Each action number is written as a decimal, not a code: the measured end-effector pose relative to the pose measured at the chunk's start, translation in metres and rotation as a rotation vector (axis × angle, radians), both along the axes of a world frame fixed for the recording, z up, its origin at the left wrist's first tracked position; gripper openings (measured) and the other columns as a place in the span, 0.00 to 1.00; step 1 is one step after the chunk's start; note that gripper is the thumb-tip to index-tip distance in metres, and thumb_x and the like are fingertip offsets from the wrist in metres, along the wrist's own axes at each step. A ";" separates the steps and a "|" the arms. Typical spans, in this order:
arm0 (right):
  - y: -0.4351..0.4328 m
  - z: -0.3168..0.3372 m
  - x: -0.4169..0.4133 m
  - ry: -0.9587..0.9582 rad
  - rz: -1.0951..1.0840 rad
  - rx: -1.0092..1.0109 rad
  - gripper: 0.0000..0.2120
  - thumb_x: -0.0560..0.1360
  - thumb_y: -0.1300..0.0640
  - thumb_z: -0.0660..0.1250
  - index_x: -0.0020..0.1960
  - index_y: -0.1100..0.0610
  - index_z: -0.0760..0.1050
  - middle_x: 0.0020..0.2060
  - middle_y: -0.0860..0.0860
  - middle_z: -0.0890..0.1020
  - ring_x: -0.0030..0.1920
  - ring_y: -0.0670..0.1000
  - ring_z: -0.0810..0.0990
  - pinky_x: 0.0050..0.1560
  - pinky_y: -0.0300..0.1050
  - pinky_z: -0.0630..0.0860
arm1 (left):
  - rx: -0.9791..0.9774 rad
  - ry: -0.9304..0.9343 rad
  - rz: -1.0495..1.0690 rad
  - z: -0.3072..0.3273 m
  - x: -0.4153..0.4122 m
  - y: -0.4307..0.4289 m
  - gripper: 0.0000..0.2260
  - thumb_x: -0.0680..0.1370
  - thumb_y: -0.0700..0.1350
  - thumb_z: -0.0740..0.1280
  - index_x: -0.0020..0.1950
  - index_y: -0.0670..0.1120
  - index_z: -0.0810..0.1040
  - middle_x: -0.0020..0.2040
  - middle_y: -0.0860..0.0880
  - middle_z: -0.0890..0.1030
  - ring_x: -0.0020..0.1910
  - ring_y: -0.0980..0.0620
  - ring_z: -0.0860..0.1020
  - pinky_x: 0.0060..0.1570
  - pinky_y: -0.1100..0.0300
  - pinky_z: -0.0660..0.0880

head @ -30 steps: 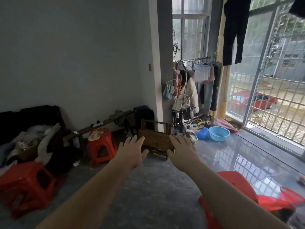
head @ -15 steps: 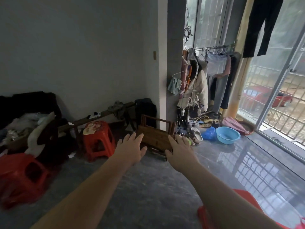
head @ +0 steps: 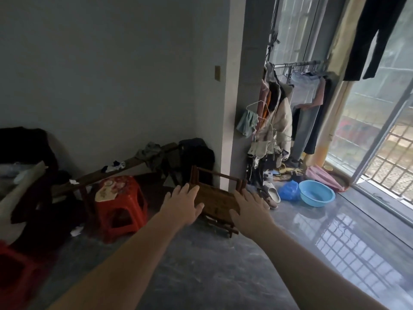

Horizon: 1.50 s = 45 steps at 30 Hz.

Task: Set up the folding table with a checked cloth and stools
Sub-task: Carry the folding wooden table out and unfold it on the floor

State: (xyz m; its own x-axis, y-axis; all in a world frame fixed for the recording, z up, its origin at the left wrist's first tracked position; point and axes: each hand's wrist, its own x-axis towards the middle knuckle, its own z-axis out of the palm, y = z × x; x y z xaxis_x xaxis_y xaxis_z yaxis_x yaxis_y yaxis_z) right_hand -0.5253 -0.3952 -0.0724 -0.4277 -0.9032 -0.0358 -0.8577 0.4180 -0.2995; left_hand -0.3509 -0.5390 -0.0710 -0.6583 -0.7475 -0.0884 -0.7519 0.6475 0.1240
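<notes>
A small brown wooden folding table [head: 215, 199] lies tipped on its side on the floor by the white pillar, legs pointing back and down. My left hand [head: 181, 205] is stretched out with fingers spread in front of its left edge. My right hand [head: 251, 210] is spread the same way at its right edge. Neither hand holds anything; whether they touch the table I cannot tell. A red plastic stool [head: 118, 208] with a patterned cloth on top stands to the left. Another red stool [head: 15, 276] sits at the lower left corner.
A long wooden bench [head: 116, 173] with clothes runs along the wall. A clothes rack [head: 292, 108], shoes, a blue bag and a blue basin [head: 316, 193] crowd the right of the pillar. A sliding barred door [head: 380, 139] is at right. Dark clutter fills the left.
The view has moved closer to the wooden table and turned left. Both outstretched hands have come nearer to its edges. The red stool at lower right has left the view.
</notes>
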 end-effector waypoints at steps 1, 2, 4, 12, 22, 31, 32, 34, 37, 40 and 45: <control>-0.018 -0.002 -0.003 -0.002 -0.008 0.007 0.30 0.81 0.43 0.54 0.80 0.47 0.50 0.80 0.51 0.52 0.80 0.57 0.47 0.76 0.60 0.50 | 0.002 -0.002 -0.013 -0.001 -0.003 -0.021 0.30 0.82 0.61 0.53 0.81 0.54 0.48 0.81 0.46 0.52 0.80 0.43 0.50 0.76 0.41 0.52; -0.035 -0.005 -0.006 -0.005 -0.014 0.011 0.30 0.81 0.43 0.54 0.80 0.48 0.50 0.80 0.51 0.52 0.80 0.57 0.46 0.76 0.60 0.49 | 0.003 -0.003 -0.023 -0.001 -0.007 -0.040 0.30 0.83 0.61 0.52 0.81 0.53 0.48 0.81 0.46 0.52 0.80 0.43 0.50 0.76 0.41 0.52; -0.064 -0.011 -0.016 -0.025 -0.023 0.025 0.30 0.81 0.43 0.54 0.80 0.48 0.49 0.80 0.52 0.52 0.80 0.57 0.46 0.76 0.60 0.50 | 0.018 -0.013 -0.038 -0.005 -0.016 -0.072 0.30 0.83 0.61 0.52 0.81 0.53 0.48 0.81 0.45 0.53 0.80 0.42 0.51 0.76 0.40 0.53; -0.165 -0.045 -0.089 -0.091 -0.079 0.035 0.30 0.81 0.43 0.54 0.80 0.47 0.50 0.80 0.51 0.54 0.79 0.57 0.48 0.77 0.61 0.51 | 0.062 -0.051 -0.060 -0.045 -0.087 -0.179 0.29 0.82 0.61 0.53 0.81 0.53 0.50 0.81 0.45 0.53 0.80 0.42 0.51 0.76 0.40 0.54; -0.322 -0.104 -0.238 -0.199 -0.032 0.104 0.31 0.80 0.44 0.55 0.80 0.49 0.51 0.80 0.51 0.54 0.80 0.56 0.48 0.76 0.60 0.52 | 0.147 -0.058 0.006 -0.091 -0.222 -0.325 0.29 0.82 0.61 0.55 0.81 0.53 0.52 0.81 0.46 0.56 0.79 0.43 0.54 0.75 0.41 0.57; -0.433 -0.153 -0.316 -0.280 -0.042 0.223 0.31 0.80 0.45 0.55 0.80 0.48 0.52 0.80 0.50 0.56 0.79 0.56 0.50 0.77 0.59 0.55 | 0.252 -0.122 0.031 -0.142 -0.298 -0.420 0.29 0.82 0.60 0.55 0.80 0.53 0.54 0.80 0.46 0.57 0.79 0.44 0.55 0.75 0.44 0.57; -0.444 -0.160 -0.321 -0.282 -0.049 0.236 0.31 0.80 0.45 0.55 0.80 0.48 0.52 0.80 0.51 0.56 0.79 0.56 0.50 0.77 0.59 0.55 | 0.263 -0.128 0.030 -0.150 -0.303 -0.433 0.29 0.82 0.60 0.55 0.80 0.53 0.54 0.80 0.46 0.58 0.79 0.44 0.56 0.75 0.44 0.57; -0.464 -0.175 -0.329 -0.289 -0.076 0.266 0.31 0.80 0.45 0.56 0.80 0.49 0.52 0.79 0.51 0.56 0.79 0.56 0.50 0.77 0.59 0.56 | 0.289 -0.143 0.025 -0.166 -0.314 -0.458 0.29 0.82 0.60 0.56 0.80 0.52 0.54 0.80 0.46 0.58 0.79 0.44 0.56 0.75 0.44 0.58; -0.493 -0.197 -0.341 -0.315 -0.133 0.309 0.31 0.79 0.46 0.57 0.80 0.48 0.53 0.79 0.51 0.58 0.79 0.56 0.50 0.77 0.59 0.55 | 0.338 -0.163 -0.020 -0.188 -0.331 -0.499 0.29 0.82 0.59 0.56 0.80 0.51 0.54 0.80 0.46 0.58 0.79 0.45 0.56 0.75 0.46 0.58; -0.524 -0.219 -0.349 -0.328 -0.206 0.338 0.31 0.78 0.46 0.57 0.79 0.48 0.54 0.79 0.50 0.59 0.79 0.56 0.51 0.77 0.59 0.56 | 0.400 -0.190 -0.089 -0.214 -0.350 -0.549 0.28 0.82 0.58 0.57 0.80 0.51 0.55 0.80 0.46 0.57 0.79 0.45 0.55 0.76 0.45 0.57; -0.573 -0.246 -0.357 -0.356 -0.375 0.381 0.32 0.77 0.46 0.59 0.79 0.50 0.57 0.77 0.51 0.62 0.78 0.57 0.55 0.75 0.58 0.60 | 0.463 -0.207 -0.183 -0.253 -0.386 -0.620 0.28 0.81 0.56 0.59 0.80 0.50 0.57 0.80 0.46 0.59 0.78 0.45 0.58 0.74 0.47 0.61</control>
